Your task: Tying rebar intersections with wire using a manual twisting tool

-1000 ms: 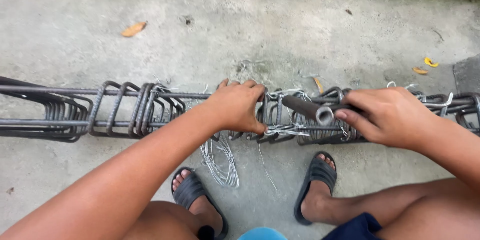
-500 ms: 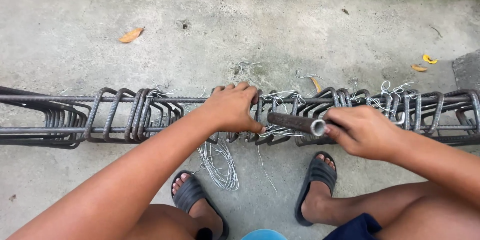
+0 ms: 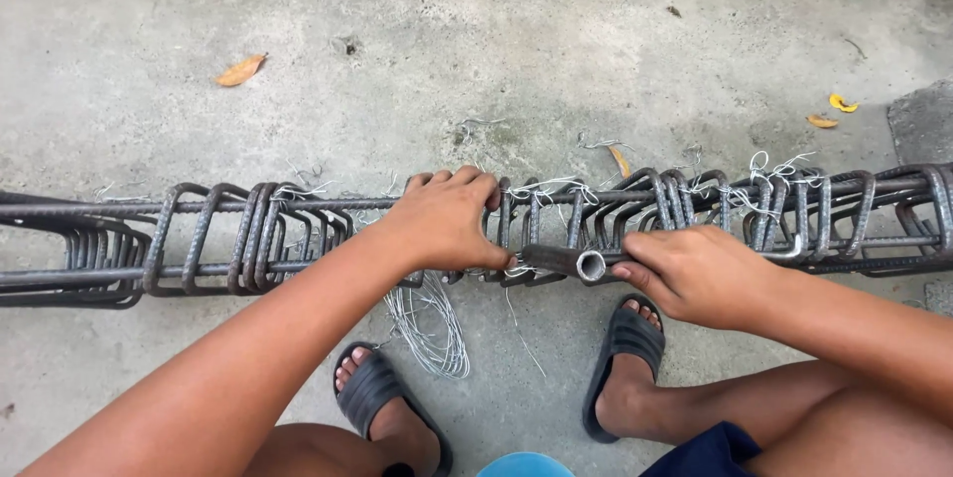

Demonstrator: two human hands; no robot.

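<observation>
The long grey steel rebar cage (image 3: 695,219) lies on the concrete floor (image 3: 397,70), left hand (image 3: 447,219) clenched over its stirrups apparently to steady it, right hand (image 3: 695,273) gripping 1 short grey metal pipe (image 3: 561,261) against its near bar beside loose tie wire (image 3: 432,323).

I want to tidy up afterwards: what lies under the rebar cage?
Under the rebar cage lie concrete floor and a loose wire bundle, partly hidden by the left hand.

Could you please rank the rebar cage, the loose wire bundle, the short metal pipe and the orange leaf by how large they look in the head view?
1. rebar cage
2. wire bundle
3. metal pipe, partly hidden by the right hand
4. orange leaf
</observation>
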